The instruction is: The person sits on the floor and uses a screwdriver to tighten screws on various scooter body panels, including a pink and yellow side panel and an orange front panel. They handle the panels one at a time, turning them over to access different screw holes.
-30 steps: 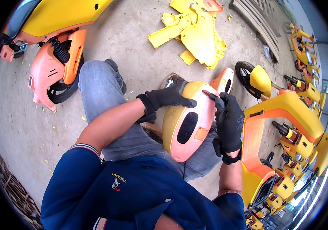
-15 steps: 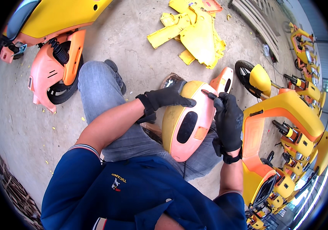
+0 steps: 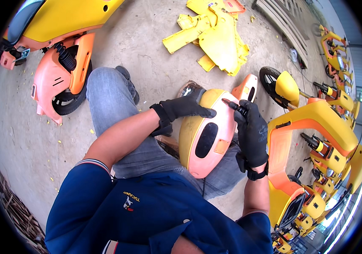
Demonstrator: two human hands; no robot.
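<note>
Across my lap lies a rounded pink-and-yellow scooter body panel (image 3: 225, 148) with a dark oval window. My gloved left hand (image 3: 187, 108) holds its upper left edge, fingers and thumb over the yellow side. In my gloved right hand (image 3: 252, 131) is a slim hand tool (image 3: 237, 107) with a black ribbed handle and a reddish pointed end. That end rests at or just above the panel's upper pink face; contact cannot be made out. My palm hides the rest of the handle.
A smaller orange-pink part (image 3: 245, 86) lies just beyond the panel. Yellow broken panels (image 3: 219, 38) are piled on the concrete floor ahead. A scooter front (image 3: 58, 80) stands at left, a yellow scooter frame (image 3: 316, 122) close at right, with several scooters behind it. Wooden planks (image 3: 280, 25) lie far right.
My right hand has slid slightly back along the tool or lowered, so more of the black ribbed handle shows. The left hand and the panel stay put.
</note>
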